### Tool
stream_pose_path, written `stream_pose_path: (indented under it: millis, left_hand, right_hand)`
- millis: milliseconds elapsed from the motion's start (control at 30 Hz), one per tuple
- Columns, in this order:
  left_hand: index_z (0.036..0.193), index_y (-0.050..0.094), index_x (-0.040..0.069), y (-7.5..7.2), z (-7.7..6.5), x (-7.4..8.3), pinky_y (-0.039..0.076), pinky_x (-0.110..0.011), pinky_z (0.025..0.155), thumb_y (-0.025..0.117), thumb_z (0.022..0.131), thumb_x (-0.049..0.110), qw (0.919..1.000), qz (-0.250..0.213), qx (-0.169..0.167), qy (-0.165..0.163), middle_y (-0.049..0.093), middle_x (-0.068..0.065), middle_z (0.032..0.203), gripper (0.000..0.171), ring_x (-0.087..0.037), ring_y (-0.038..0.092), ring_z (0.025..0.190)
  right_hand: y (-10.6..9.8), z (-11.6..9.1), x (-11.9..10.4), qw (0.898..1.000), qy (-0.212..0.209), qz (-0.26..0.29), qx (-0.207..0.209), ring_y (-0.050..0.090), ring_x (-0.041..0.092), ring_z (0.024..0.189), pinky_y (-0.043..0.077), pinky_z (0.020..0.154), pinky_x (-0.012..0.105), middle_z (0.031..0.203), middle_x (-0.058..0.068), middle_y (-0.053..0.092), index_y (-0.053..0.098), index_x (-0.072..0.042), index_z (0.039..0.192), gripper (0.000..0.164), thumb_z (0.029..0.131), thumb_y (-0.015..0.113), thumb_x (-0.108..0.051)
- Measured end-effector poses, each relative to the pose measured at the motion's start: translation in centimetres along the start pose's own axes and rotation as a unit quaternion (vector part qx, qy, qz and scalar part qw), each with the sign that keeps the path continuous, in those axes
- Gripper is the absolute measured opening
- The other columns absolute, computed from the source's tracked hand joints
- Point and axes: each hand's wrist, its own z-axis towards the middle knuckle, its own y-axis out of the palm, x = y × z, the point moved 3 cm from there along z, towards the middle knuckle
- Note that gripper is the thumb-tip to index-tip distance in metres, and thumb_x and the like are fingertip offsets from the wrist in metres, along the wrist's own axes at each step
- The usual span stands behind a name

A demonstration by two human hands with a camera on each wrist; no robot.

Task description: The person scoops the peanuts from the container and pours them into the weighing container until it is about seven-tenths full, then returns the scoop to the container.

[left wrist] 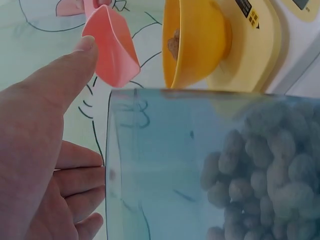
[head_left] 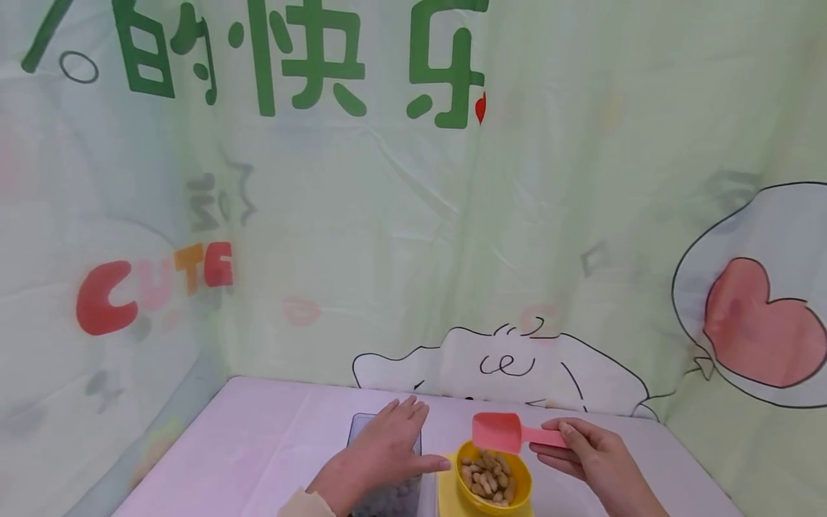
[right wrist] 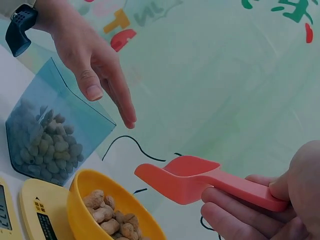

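My right hand (head_left: pixel 597 452) grips the handle of a pink scoop (head_left: pixel 496 432), thumb on top and fingers beneath. The scoop is held above a yellow bowl (right wrist: pixel 115 200) with peanuts (head_left: pixel 487 477) in it; no peanuts show in the scoop. The bowl sits on a yellow kitchen scale (head_left: pixel 447 488). My left hand (head_left: pixel 388 449) hovers over the open top of a clear bluish container (left wrist: pixel 155 160), fingers straight and thumb spread toward the bowl. Peanuts (right wrist: pixel 50 150) fill the lower part of that container.
A pale table (head_left: pixel 258 431) carries the container and the scale, which stand side by side. The scale's display (right wrist: pixel 5 207) faces the near side. Behind the table hangs a printed curtain (head_left: pixel 362 251) with letters and cartoon drawings.
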Motion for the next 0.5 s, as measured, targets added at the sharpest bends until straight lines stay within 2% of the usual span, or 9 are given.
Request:
stream_pose_path:
  millis: [233, 500]
  left_hand:
    - [0.151, 0.040, 0.006, -0.6, -1.1, -1.5, 0.032, -0.049, 0.120, 0.061, 0.085, 0.069, 0.9980, -0.059, 0.001, -0.023, 0.039, -0.012, 0.158, 0.094, -0.028, 0.033, 0.148]
    - [0.151, 0.038, 0.001, -1.1, -2.3, -3.0, 0.029, -0.049, 0.121, 0.061, 0.084, 0.070, 0.9965, -0.073, 0.038, -0.016, 0.039, -0.016, 0.157, 0.098, -0.032, 0.033, 0.148]
  right_hand:
    - [0.9, -0.1, -0.5, 1.000, -0.003, 0.008, -0.003, 0.075, 0.028, 0.096, 0.061, 0.082, 0.039, 0.110, 0.020, 0.072, 0.048, 0.012, 0.134, 0.040, 0.108, 0.038, -0.017]
    - [2.2, 0.0, -1.2, 1.000, -0.016, 0.018, -0.017, 0.074, 0.029, 0.098, 0.061, 0.083, 0.036, 0.109, 0.018, 0.073, 0.051, 0.010, 0.132, 0.039, 0.108, 0.038, -0.018]
